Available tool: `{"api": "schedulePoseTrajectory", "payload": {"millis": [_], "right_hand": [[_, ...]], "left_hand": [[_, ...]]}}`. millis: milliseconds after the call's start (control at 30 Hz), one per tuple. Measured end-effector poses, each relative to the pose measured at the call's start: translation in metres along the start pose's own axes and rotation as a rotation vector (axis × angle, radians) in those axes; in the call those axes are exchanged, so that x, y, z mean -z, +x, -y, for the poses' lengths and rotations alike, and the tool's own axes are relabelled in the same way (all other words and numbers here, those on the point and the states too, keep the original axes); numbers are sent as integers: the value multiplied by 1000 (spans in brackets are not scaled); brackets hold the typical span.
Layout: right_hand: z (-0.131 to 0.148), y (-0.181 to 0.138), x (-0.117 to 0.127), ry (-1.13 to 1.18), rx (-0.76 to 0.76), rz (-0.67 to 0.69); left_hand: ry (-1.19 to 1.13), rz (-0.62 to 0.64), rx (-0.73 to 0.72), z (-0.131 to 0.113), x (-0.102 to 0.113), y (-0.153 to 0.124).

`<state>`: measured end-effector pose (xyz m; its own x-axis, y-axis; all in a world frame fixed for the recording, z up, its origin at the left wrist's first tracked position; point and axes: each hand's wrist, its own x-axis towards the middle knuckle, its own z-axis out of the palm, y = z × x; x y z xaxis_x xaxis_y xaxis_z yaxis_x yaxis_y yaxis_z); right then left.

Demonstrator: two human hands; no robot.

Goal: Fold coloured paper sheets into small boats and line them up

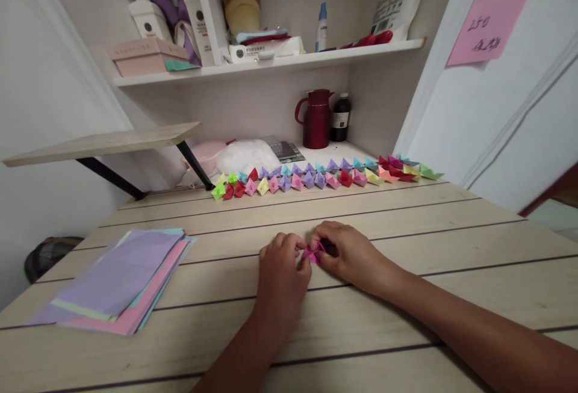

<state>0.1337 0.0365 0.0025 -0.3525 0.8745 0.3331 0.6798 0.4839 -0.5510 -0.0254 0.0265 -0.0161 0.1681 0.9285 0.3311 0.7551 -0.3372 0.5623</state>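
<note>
Between my two hands, just above the middle of the table, is a small folded magenta paper piece (312, 254). My left hand (283, 269) pinches its left side between thumb and fingers. On the other side, the fingertips of my right hand (345, 254) grip its right edge and cover part of it. The paper looks like an origami boat, though its exact shape is partly hidden. Beyond my hands, two rows of small folded paper boats (308, 180) in many colours line the back of the table. A stack of coloured paper sheets (121, 272), purple on top, lies to my left.
The wooden table (383, 345) has dark seams across it. A small raised wooden shelf (103, 142) on black legs stands at the back left. Behind the boats are a dark red jug (316, 119), a dark bottle (341, 117) and a white plastic bag (248, 156).
</note>
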Motion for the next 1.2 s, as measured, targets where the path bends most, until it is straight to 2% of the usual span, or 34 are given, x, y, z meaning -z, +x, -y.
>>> {"api": "schedulePoseTrajectory", "payload": {"millis": [267,600,800,1033,1200], "right_hand": [[-3,-3,2,-7,-5,17],[-8,-4,4,-40,7,49],[-12,-4,3,27,67,72],[-7,-4,5,-26,-20,57],[-5,-4,10,-78,22,88]], "left_hand": [[84,76,-28,0,5,-2],[104,53,-32,0,6,-3],[84,58,-18,1,6,-5],[109,99,-37,0,8,-3],[148,90,-64,-2,10,-3]]}}
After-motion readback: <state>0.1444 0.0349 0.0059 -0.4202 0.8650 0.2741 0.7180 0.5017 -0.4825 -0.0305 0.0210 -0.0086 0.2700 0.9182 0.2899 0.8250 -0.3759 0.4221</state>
